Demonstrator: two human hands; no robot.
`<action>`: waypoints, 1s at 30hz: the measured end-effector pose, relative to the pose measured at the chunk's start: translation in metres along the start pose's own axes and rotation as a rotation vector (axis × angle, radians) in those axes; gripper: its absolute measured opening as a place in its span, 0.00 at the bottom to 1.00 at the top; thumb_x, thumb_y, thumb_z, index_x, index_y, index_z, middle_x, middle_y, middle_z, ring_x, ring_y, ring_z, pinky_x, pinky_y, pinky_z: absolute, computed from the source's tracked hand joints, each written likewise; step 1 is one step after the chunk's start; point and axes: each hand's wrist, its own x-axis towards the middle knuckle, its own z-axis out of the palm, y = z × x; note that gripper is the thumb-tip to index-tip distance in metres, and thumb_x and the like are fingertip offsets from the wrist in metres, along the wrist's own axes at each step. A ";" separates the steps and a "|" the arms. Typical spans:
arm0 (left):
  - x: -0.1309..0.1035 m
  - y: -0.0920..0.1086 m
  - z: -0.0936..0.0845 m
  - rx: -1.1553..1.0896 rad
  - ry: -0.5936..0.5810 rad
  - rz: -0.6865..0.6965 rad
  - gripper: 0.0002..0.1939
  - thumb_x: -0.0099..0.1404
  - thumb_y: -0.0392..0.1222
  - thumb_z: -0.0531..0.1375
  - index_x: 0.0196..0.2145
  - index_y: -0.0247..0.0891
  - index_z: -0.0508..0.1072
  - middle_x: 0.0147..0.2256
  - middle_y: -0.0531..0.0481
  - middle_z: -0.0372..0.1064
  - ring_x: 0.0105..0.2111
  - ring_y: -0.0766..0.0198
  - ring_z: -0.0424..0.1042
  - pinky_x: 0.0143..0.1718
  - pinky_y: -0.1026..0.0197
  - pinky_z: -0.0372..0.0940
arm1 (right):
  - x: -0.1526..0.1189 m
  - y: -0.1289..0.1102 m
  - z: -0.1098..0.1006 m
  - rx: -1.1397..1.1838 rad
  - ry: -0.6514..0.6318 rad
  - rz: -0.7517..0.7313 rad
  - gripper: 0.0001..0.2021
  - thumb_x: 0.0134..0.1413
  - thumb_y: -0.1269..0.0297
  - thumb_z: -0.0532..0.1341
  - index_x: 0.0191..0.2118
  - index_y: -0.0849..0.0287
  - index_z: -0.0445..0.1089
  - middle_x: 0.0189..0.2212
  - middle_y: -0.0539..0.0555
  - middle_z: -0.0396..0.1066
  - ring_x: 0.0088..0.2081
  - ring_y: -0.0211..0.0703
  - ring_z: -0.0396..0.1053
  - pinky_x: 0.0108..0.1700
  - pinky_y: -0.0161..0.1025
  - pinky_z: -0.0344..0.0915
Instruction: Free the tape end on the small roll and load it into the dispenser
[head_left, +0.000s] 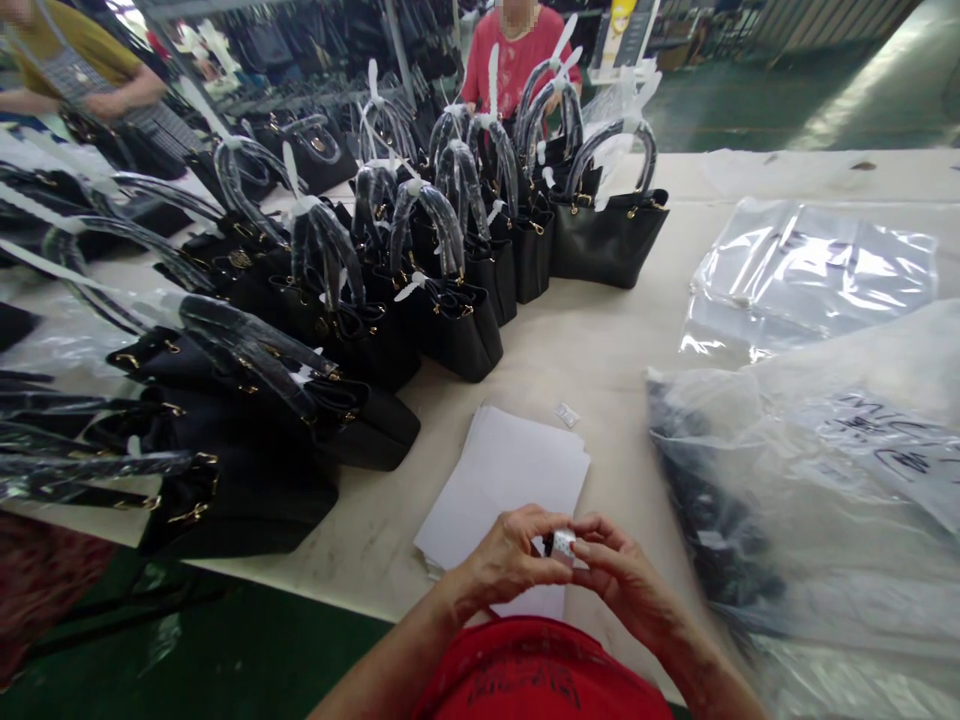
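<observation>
red garment [536, 675]; fingers [547, 522] pinch small object [562, 546]

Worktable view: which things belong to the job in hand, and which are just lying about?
Seemingly in the job: small pale item between left hand and right hand; paper stack.

Apparently lying about: black handbags; small slip; clear plastic sheets; cloudy plastic bag.

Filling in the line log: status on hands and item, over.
Left hand and right hand holding small white-and-black item. White paper stack beneath. Black handbags with plastic-wrapped handles leftward, clear of hands.
</observation>
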 end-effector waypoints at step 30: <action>0.001 0.004 0.013 -0.012 0.283 0.012 0.24 0.47 0.39 0.66 0.45 0.38 0.73 0.38 0.49 0.68 0.33 0.66 0.66 0.31 0.67 0.63 | -0.014 0.003 -0.006 -0.860 0.225 -0.771 0.13 0.48 0.64 0.64 0.43 0.50 0.73 0.39 0.55 0.74 0.39 0.47 0.73 0.41 0.42 0.71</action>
